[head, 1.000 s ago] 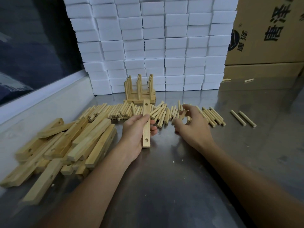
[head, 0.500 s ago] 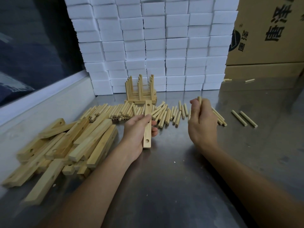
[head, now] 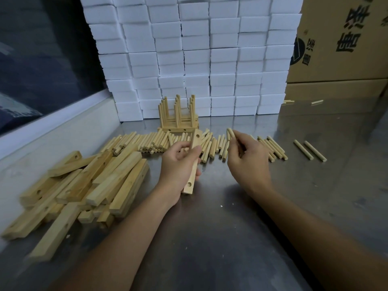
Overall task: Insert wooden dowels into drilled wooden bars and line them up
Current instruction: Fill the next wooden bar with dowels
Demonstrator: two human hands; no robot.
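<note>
Pale wood everywhere on this steel surface [head: 210, 238]. The left hand [head: 178, 164] has its grip wrapped round a drilled bar [head: 194, 162], thumb over the top face, fingers curled beneath; the bar points away from the person, lifted off the surface, with one hole showing near its far end and another near the near end. Both holes look empty.

The right hand [head: 247, 156] pinches a dowel [head: 230, 133] between thumb and fingertips, its grip narrow, the dowel's tip poking up and to the left, just beside the bar's far end but not touching it. More than one dowel may be in that hand; I cannot tell.

Behind both hands, a long row of loose dowels [head: 151, 141] lies on the surface. Two more dowels [head: 310, 150] lie well apart to the right. At the left sits a pile of bars [head: 90, 185], stacked loosely at angles, some with holes facing up.

Further back, finished bars [head: 178, 120] stand lined up with dowels upright in them, just in front of a wall of white foam blocks [head: 199, 55]. Cardboard boxes [head: 340, 43] with dark print stand at the right.
</note>
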